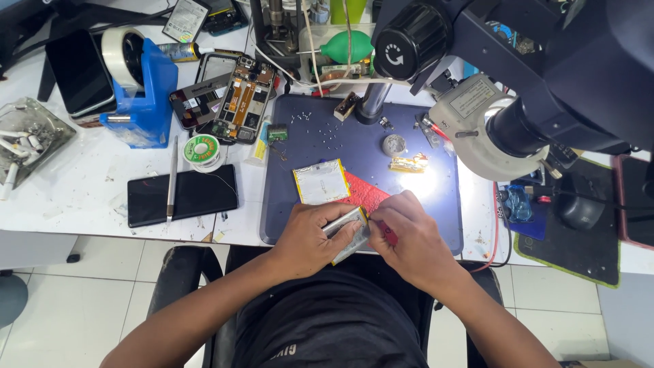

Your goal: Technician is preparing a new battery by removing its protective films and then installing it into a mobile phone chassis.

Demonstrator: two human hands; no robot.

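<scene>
Both hands at the near table (82,184) edge, 6 o'clock on the blue mat (436,225). Left hand (310,238) clamped on one silver battery (349,234); right hand (415,238) pinches its end. Open mat toward 12. Two dark phones: one (182,194) at 9, another (78,71) at 10.

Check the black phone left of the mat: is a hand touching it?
No. Both the left hand and right hand hold a silver battery; the black phone lies untouched.

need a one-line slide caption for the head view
Both hands, left and right, hold a flat silver battery over a blue work mat, beside an opened phone.
</scene>
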